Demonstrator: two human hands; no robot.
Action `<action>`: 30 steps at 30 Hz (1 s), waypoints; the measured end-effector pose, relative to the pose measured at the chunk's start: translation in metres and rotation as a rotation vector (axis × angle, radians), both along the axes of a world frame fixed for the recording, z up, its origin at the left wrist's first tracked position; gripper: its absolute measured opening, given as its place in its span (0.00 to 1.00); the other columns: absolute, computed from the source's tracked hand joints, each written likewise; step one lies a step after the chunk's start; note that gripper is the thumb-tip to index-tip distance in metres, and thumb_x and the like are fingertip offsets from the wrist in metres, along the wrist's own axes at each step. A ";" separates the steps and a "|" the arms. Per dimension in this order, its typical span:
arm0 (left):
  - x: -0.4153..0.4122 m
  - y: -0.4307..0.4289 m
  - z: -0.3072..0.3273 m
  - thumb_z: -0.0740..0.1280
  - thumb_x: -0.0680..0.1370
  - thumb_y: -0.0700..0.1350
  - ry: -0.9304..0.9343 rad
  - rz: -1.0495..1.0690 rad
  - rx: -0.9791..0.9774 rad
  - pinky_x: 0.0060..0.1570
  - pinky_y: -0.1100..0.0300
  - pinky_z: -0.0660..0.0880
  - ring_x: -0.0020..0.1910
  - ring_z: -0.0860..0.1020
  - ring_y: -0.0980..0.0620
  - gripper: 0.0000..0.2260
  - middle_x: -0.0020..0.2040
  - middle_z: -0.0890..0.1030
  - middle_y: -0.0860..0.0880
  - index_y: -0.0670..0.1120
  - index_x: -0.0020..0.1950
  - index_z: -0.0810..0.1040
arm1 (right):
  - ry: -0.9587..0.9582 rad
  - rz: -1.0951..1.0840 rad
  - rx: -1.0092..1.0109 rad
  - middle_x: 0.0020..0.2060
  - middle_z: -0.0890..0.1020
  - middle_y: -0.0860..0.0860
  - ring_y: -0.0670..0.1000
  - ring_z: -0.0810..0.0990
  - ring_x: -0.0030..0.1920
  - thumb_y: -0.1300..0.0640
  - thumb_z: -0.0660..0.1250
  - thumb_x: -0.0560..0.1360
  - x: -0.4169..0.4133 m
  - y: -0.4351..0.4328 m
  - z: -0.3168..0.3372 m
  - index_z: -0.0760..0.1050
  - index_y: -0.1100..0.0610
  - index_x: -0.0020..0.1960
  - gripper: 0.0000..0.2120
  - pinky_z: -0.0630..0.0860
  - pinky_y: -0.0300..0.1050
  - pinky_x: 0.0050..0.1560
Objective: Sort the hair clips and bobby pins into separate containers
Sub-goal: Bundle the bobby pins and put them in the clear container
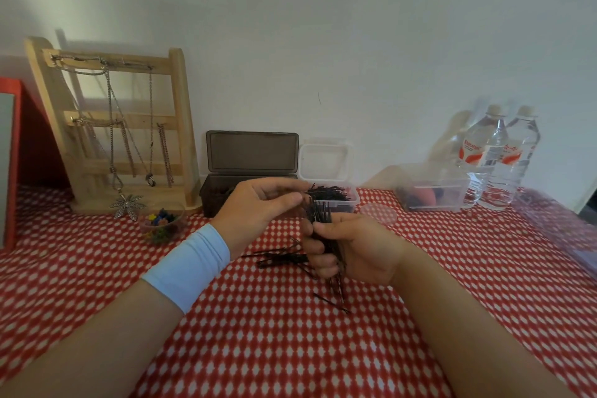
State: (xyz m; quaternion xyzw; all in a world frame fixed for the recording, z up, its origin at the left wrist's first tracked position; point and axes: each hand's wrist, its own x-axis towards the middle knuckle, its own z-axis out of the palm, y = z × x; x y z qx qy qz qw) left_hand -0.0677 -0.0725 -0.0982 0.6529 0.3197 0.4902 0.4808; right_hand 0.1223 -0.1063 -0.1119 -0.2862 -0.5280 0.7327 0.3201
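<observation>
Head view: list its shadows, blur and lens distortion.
Head view: the wooden stand throws a soft shadow on the wall to its left, and so do the water bottles. Head view: the bobby pins gripped in the right hand blur into one dark mass; the clear tub near the bottles is hazy. Head view: the wide lens swells the forearms at the bottom edge.

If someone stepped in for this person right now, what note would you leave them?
Right hand grips a pin bundle; Left hand pinches at its top.
Some pins are in the clear box. Loose pins lie on the cloth. Coloured clips sit in a bowl.
Left to do: box the bundle, then the loose pins.
</observation>
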 end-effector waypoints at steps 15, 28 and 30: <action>0.003 -0.008 0.002 0.61 0.82 0.39 0.222 -0.094 0.138 0.54 0.67 0.76 0.52 0.82 0.49 0.14 0.56 0.84 0.49 0.48 0.65 0.79 | 0.006 -0.026 -0.007 0.37 0.71 0.52 0.49 0.68 0.35 0.58 0.58 0.83 -0.002 -0.003 0.001 0.73 0.58 0.53 0.06 0.69 0.41 0.37; 0.005 -0.008 0.005 0.56 0.85 0.44 0.565 -0.247 0.235 0.69 0.70 0.63 0.69 0.69 0.67 0.17 0.70 0.74 0.60 0.52 0.73 0.71 | -0.064 -0.062 -0.004 0.36 0.72 0.52 0.49 0.70 0.34 0.60 0.56 0.84 -0.005 -0.006 -0.001 0.79 0.54 0.45 0.15 0.70 0.43 0.38; 0.003 -0.008 0.005 0.56 0.85 0.46 0.628 -0.264 0.235 0.68 0.74 0.61 0.69 0.67 0.70 0.17 0.70 0.72 0.63 0.55 0.73 0.70 | -0.081 -0.081 -0.002 0.35 0.72 0.52 0.49 0.71 0.34 0.60 0.56 0.84 -0.005 -0.007 -0.002 0.80 0.54 0.43 0.16 0.71 0.43 0.38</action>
